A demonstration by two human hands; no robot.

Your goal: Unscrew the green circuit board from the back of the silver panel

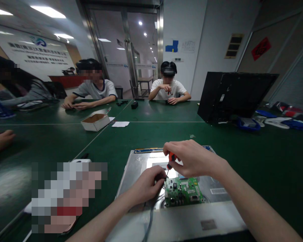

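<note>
My right hand (195, 158) is closed around the orange-and-black handle of a screwdriver (171, 157). Its thin shaft points down at the upper left corner of a green circuit board (183, 192). Beside that corner my left hand (149, 183) has its fingers curled together close to the screwdriver tip; what they pinch, if anything, is hidden. The board lies on the silver metal back of a flat display panel (127, 181), which rests on the table in front of me. From under my left hand a grey cable (150, 220) runs down over the panel's near edge.
The green table (151, 131) carries an open white cardboard box (92, 126), white paper (120, 124) and a small black box (134, 105). A black monitor (234, 97) stands at the right, with blue items beside it. Other people sit across and at the left. A blurred patch covers something at lower left.
</note>
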